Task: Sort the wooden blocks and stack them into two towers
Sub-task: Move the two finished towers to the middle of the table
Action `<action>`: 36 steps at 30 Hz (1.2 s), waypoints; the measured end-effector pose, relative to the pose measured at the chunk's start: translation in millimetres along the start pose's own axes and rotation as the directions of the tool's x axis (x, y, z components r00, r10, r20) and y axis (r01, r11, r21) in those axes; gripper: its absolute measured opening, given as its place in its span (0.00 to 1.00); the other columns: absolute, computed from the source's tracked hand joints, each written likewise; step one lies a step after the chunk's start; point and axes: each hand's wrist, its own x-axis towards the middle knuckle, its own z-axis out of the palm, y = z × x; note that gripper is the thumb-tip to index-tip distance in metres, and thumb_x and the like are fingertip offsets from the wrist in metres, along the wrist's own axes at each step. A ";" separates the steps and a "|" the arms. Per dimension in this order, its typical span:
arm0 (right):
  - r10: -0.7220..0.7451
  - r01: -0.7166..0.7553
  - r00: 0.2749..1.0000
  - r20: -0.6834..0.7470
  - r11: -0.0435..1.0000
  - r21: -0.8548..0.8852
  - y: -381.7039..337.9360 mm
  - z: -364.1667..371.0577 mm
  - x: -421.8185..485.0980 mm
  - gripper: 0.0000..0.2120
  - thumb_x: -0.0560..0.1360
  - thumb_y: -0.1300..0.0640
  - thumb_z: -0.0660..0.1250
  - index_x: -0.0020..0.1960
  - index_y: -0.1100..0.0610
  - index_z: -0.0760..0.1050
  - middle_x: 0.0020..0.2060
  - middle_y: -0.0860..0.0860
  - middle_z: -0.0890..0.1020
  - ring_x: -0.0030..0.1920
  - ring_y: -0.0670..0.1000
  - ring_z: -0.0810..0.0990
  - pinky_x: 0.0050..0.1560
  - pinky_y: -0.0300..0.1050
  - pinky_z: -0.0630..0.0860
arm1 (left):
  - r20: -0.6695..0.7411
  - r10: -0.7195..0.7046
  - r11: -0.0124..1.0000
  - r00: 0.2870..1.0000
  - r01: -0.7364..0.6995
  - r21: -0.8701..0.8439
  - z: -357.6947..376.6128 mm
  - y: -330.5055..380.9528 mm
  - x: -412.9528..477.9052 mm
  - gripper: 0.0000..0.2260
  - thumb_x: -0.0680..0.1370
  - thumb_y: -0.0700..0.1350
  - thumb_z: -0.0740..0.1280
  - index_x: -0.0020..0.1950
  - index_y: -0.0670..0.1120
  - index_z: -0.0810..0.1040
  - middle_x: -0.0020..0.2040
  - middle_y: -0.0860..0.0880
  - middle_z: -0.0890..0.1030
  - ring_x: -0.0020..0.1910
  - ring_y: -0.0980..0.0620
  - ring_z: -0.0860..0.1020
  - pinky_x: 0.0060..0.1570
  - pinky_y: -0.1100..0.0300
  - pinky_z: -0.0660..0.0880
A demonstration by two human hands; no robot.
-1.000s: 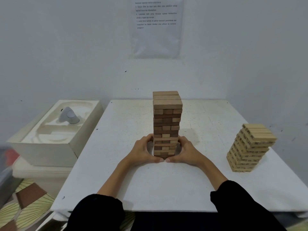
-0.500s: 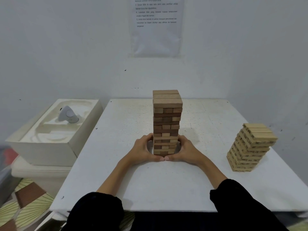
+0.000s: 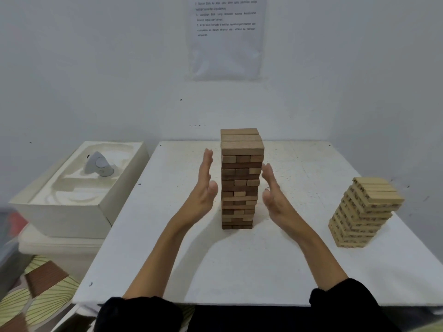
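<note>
I had the darker tower (image 3: pixel 239 178) standing upright near the middle of the white table (image 3: pixel 239 271). The pale tower (image 3: pixel 364 212) stood well apart near the right edge, its layers stepped and leaning a little. My left hand (image 3: pixel 203 188) and right hand (image 3: pixel 273 195) flanked the darker tower, palms turned inward, fingers straight and released, grasping nothing. The left palm stood just beside the blocks with a visible gap. The right fingertips (image 3: pixel 267 171) lay so close to the tower's side that I could not tell whether they touched it.

I judged the step to be squaring up the tower's sides. To do that well, both palms needed to close in together, flat and vertical, so neither side got pushed harder than the other. Several middle layers looked slightly uneven, so contact belonged there first, light and even, and only then higher up. A push from one hand alone, especially near the top, risked tipping the whole column. The pale tower looked as if it wanted the same treatment afterwards.
</note>
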 end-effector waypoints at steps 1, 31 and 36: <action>0.003 -0.002 1.000 -0.010 0.999 0.047 -5.0 6.5 -2.0 0.50 0.55 0.16 0.45 0.72 0.35 0.38 0.76 0.37 0.45 0.76 0.43 0.46 0.75 0.52 0.47 | -0.004 -0.009 1.000 1.000 0.009 -0.021 7.8 3.5 -2.0 0.47 0.60 0.82 0.46 0.72 0.63 0.37 0.75 0.64 0.42 0.74 0.65 0.45 0.73 0.64 0.46; 0.036 -0.033 0.999 -0.023 0.995 0.098 -3.8 -7.7 15.9 0.51 0.56 0.44 0.77 0.74 0.45 0.57 0.67 0.46 0.73 0.68 0.45 0.68 0.71 0.54 0.62 | -0.006 -0.073 0.997 0.997 0.073 0.000 -9.8 -7.9 7.3 0.44 0.65 0.51 0.76 0.76 0.51 0.58 0.64 0.53 0.76 0.65 0.56 0.73 0.69 0.50 0.67; 0.035 -0.033 0.999 -0.019 0.995 0.095 -2.6 -8.4 17.7 0.48 0.59 0.50 0.77 0.74 0.45 0.57 0.67 0.46 0.72 0.68 0.44 0.69 0.72 0.54 0.62 | -0.012 -0.070 0.998 0.997 0.070 -0.006 -10.4 -7.3 7.6 0.46 0.63 0.53 0.77 0.76 0.51 0.58 0.64 0.54 0.76 0.65 0.57 0.73 0.69 0.51 0.67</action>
